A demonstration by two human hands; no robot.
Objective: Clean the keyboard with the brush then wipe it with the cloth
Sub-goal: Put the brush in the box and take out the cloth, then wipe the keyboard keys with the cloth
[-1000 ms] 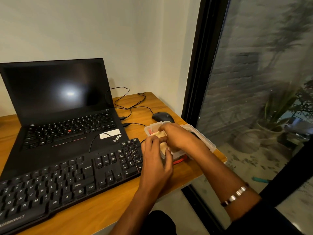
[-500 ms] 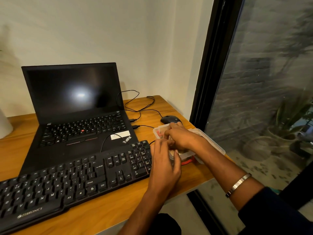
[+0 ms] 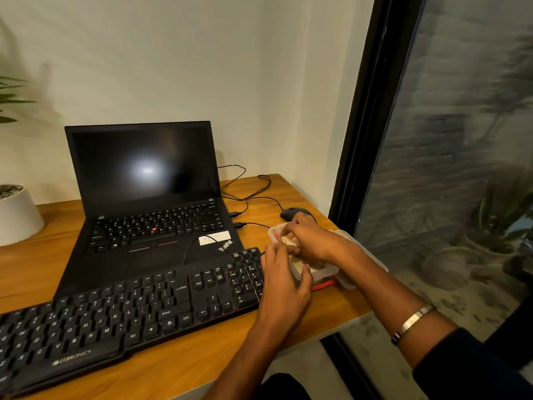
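Right now my left hand (image 3: 284,281) steadies the plastic box (image 3: 326,274) while my right hand (image 3: 310,241) pinches the soft, light cloth (image 3: 291,241), best lifted by a bunched fold.

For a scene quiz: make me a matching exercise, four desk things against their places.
Things:
1. keyboard
2. laptop
3. mouse
4. pot

Places:
A. far left of the desk
B. just behind the plastic box
C. nearest the desk's front edge
D. behind the keyboard, lid open

Pairs: 1-C, 2-D, 3-B, 4-A
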